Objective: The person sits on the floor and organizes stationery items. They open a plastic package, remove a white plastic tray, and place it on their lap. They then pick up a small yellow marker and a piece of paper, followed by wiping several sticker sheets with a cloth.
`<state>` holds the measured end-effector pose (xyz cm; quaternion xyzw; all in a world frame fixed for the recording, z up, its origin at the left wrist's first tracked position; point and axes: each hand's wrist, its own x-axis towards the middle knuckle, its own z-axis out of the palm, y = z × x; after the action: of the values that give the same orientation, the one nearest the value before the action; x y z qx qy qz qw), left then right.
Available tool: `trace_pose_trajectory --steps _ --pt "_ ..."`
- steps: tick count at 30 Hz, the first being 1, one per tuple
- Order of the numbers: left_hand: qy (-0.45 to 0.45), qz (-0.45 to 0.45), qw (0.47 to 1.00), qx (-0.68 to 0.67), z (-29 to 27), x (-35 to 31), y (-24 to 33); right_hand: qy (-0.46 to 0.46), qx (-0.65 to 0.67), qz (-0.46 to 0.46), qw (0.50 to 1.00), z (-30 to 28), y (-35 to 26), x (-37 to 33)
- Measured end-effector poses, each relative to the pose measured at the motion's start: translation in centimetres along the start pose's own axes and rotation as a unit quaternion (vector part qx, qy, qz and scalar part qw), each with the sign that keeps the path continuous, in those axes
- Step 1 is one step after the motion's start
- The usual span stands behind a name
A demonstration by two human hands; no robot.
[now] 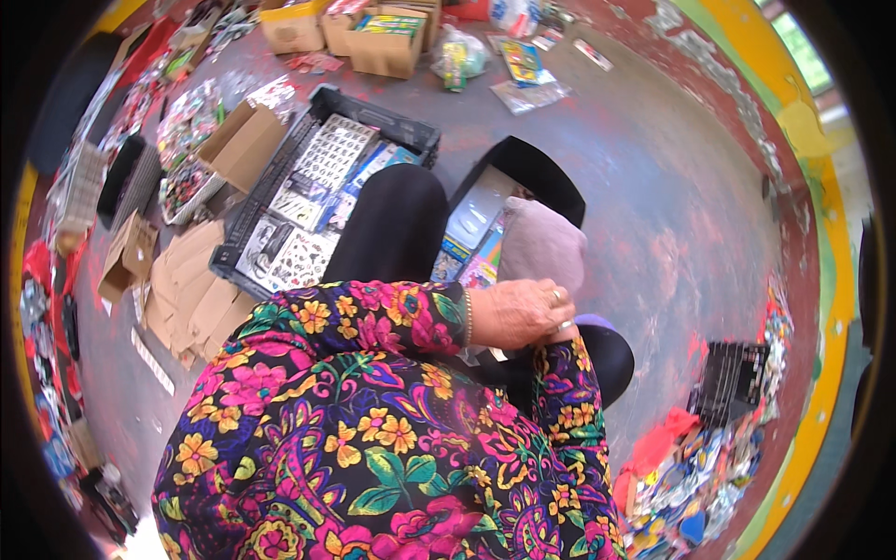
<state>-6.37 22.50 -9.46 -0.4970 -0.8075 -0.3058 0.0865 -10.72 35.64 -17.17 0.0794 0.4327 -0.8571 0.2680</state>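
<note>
A soft mauve cloth item (pixel 543 245), rounded at its far end, lies just beyond the left hand (pixel 521 313), its near edge meeting the fingers. That hand reaches across from the left, back upward, fingers bent and drawn in where the cloth meets the cuff of the right sleeve (pixel 569 401). How tightly the fingers close, and whether they pinch the cloth or the cuff, cannot be told. The right hand is hidden around the same spot; whether it is inside the cloth or behind it, and how far open it is, is unclear. A ring sits on a finger of the left hand, and a bracelet (pixel 469 317) circles its wrist.

Next to the cloth, partly covered by it, an open black box (pixel 560 191) holds blue and multicoloured flat packets (pixel 469 229). The person's black-clad knee (pixel 390 224) rises left of this box, in front of a black plastic crate (pixel 425 140) filled with printed sheets (pixel 322 173). Farther left, flattened cardboard (pixel 191 299) lies on the floor (pixel 663 233). Cardboard boxes (pixel 385 51) stand at the far side, near clear plastic packages (pixel 530 93). At the lower right, a small black crate (pixel 733 378) sits beside a heap of colourful packets (pixel 686 485).
</note>
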Motion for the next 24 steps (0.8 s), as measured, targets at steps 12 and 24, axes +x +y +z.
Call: trace_pose_trajectory --steps 12,24 --pt "0.283 -0.174 0.939 0.083 -10.1 -7.4 -5.6 0.053 -0.317 -0.260 0.910 4.1 -3.3 -0.2" --pt "0.414 -0.730 0.434 -0.328 -0.5 -35.4 -18.3 0.188 -0.614 -0.487 0.592 6.9 -6.5 -5.1"
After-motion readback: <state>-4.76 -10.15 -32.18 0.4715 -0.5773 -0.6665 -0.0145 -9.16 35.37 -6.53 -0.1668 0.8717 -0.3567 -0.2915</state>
